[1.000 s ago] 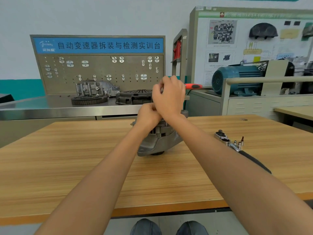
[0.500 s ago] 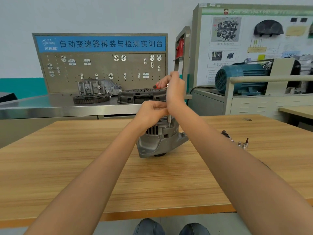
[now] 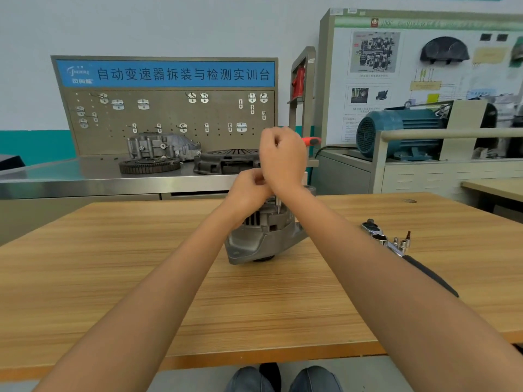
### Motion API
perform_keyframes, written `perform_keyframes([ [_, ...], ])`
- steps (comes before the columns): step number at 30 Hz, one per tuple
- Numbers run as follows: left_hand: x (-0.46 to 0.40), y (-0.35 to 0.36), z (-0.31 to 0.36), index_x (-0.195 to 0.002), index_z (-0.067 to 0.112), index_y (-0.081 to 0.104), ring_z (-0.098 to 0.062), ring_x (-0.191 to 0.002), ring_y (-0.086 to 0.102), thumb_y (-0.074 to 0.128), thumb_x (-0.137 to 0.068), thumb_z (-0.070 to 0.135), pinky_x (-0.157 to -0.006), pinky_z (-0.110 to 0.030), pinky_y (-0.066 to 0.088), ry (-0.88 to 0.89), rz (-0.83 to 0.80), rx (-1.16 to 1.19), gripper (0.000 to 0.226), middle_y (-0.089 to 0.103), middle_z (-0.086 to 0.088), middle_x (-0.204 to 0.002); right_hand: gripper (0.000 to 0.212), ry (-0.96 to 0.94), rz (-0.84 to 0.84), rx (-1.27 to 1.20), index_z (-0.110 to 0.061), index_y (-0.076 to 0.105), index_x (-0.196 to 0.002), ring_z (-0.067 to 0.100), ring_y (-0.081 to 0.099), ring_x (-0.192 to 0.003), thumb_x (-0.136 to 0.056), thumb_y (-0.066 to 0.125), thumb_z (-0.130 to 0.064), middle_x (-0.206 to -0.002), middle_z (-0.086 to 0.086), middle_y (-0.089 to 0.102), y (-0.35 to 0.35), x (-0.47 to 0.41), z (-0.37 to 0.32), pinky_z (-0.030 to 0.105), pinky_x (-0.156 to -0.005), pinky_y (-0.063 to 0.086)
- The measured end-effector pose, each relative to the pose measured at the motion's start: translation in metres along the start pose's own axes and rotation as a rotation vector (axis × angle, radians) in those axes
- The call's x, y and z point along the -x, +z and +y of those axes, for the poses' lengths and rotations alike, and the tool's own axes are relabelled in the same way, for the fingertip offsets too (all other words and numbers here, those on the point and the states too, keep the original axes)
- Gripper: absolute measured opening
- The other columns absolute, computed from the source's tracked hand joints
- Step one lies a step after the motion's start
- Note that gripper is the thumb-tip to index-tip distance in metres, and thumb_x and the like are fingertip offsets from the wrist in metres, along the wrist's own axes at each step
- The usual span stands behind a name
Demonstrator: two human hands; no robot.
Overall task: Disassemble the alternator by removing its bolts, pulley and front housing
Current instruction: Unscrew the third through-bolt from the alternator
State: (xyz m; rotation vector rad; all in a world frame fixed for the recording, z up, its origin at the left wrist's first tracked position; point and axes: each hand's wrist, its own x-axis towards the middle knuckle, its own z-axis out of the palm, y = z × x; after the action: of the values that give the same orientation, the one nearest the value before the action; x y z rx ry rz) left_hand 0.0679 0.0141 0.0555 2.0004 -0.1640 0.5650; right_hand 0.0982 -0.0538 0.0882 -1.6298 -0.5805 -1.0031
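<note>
The grey alternator (image 3: pixel 260 239) stands on the wooden table (image 3: pixel 113 264), its finned housing facing me. My right hand (image 3: pixel 283 158) grips the red handle (image 3: pixel 311 141) of a screwdriver above it. The red end pokes out to the right of my fist. The thin metal shaft (image 3: pixel 278 206) runs down into the alternator's top. My left hand (image 3: pixel 249 189) sits just under my right wrist with its fingers curled in at the shaft. My right wrist hides the contact point. Both hands also hide the top of the alternator.
A ratchet wrench (image 3: pixel 379 237) with a black grip (image 3: pixel 433 275) and small sockets lies to the alternator's right. Behind the table, a steel bench (image 3: pixel 85 182) carries a gear ring (image 3: pixel 150 165), a clutch plate (image 3: pixel 226 162) and a gearbox housing. A blue motor (image 3: pixel 396 131) stands at back right.
My right hand has twisted on the screwdriver: the red handle end, which showed on the left of my fist half a second ago, now sticks out to the right. The alternator has stayed put.
</note>
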Motion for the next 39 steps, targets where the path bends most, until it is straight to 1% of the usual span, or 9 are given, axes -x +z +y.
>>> perform_keyframes([
  [2, 0.001, -0.003, 0.000, -0.098, 0.014, 0.068, -0.004, -0.082, 0.062, 0.055, -0.092, 0.010, -0.072, -0.011, 0.047, 0.034, -0.085, 0.031, 0.015, 0.070, 0.006, -0.088, 0.043, 0.247, -0.027, -0.301, -0.016, 0.036, -0.045, 0.013, 0.037, -0.051, -0.088, 0.042, -0.012, -0.046, -0.004, 0.037, -0.003, -0.009, -0.004, 0.028, -0.059, 0.033],
  [4, 0.000, -0.005, -0.002, -0.118, 0.012, 0.064, -0.007, -0.104, 0.061, 0.054, -0.095, 0.019, -0.091, -0.019, 0.045, 0.053, -0.131, 0.038, 0.027, 0.068, 0.002, -0.111, 0.041, 0.501, -0.085, -0.587, -0.013, 0.040, -0.046, 0.015, 0.048, -0.056, -0.086, 0.038, -0.011, -0.044, -0.002, 0.046, -0.008, -0.017, -0.004, 0.034, -0.079, 0.045],
  [7, -0.002, -0.006, -0.005, -0.123, 0.015, 0.062, -0.004, -0.109, 0.059, 0.054, -0.095, 0.024, -0.090, -0.018, 0.042, 0.032, -0.153, 0.043, 0.031, 0.066, 0.004, -0.118, 0.038, 0.600, -0.153, -0.790, -0.013, 0.040, -0.048, 0.020, 0.054, -0.062, -0.086, 0.035, -0.013, -0.045, -0.001, 0.050, -0.010, -0.021, -0.004, 0.046, -0.102, 0.039],
  [12, -0.006, -0.004, -0.007, -0.084, 0.015, 0.070, 0.003, -0.072, 0.062, 0.058, -0.089, 0.003, -0.067, -0.009, 0.047, 0.021, -0.052, 0.099, 0.018, 0.070, 0.011, -0.074, 0.031, 0.215, -0.058, -0.260, -0.014, 0.041, -0.057, 0.013, 0.041, -0.062, -0.088, 0.042, -0.008, -0.061, -0.001, 0.043, 0.000, -0.004, 0.002, 0.026, -0.062, 0.035],
  [16, -0.009, 0.002, -0.006, -0.068, 0.014, 0.059, -0.007, -0.059, 0.049, 0.054, -0.086, -0.005, -0.053, -0.018, 0.040, -0.022, 0.046, 0.058, 0.027, 0.058, 0.003, -0.060, 0.007, -0.105, 0.107, 0.467, -0.010, 0.053, -0.081, 0.020, 0.045, -0.085, -0.081, 0.050, -0.016, -0.082, -0.001, 0.041, 0.002, 0.011, 0.012, 0.038, -0.095, 0.036],
  [23, -0.013, 0.007, 0.000, -0.087, 0.014, 0.063, -0.004, -0.078, 0.056, 0.059, -0.088, 0.011, -0.069, -0.019, 0.041, -0.084, -0.075, 0.150, 0.005, 0.065, 0.005, -0.082, 0.039, 0.283, -0.087, -0.309, -0.013, 0.037, -0.052, 0.011, 0.037, -0.057, -0.091, 0.041, -0.013, -0.055, -0.003, 0.037, -0.008, -0.012, 0.006, 0.029, -0.061, 0.032],
  [26, -0.011, 0.005, -0.003, -0.079, 0.023, 0.068, 0.008, -0.084, 0.058, 0.060, -0.091, 0.022, -0.075, -0.014, 0.036, -0.057, -0.122, 0.171, 0.015, 0.070, 0.018, -0.077, 0.047, 0.439, -0.197, -0.499, -0.011, 0.038, -0.047, 0.010, 0.042, -0.054, -0.094, 0.036, -0.019, -0.051, 0.000, 0.042, -0.010, -0.022, 0.003, 0.027, -0.070, 0.041],
  [30, -0.009, 0.001, -0.005, -0.097, 0.021, 0.072, -0.003, -0.110, 0.057, 0.052, -0.096, 0.026, -0.087, -0.019, 0.036, -0.034, -0.182, 0.174, 0.020, 0.071, 0.010, -0.106, 0.048, 0.555, -0.246, -0.687, -0.011, 0.037, -0.045, 0.016, 0.047, -0.056, -0.093, 0.036, -0.016, -0.043, 0.001, 0.044, -0.008, -0.025, -0.001, 0.047, -0.101, 0.040],
  [39, -0.006, -0.002, -0.006, -0.115, 0.013, 0.066, -0.012, -0.120, 0.053, 0.044, -0.099, 0.026, -0.112, -0.037, 0.029, -0.020, -0.230, 0.143, 0.030, 0.066, 0.001, -0.119, 0.046, 0.530, -0.210, -0.610, -0.011, 0.038, -0.047, 0.013, 0.046, -0.054, -0.093, 0.037, -0.015, -0.043, -0.002, 0.044, -0.002, -0.021, -0.007, 0.043, -0.099, 0.043],
])
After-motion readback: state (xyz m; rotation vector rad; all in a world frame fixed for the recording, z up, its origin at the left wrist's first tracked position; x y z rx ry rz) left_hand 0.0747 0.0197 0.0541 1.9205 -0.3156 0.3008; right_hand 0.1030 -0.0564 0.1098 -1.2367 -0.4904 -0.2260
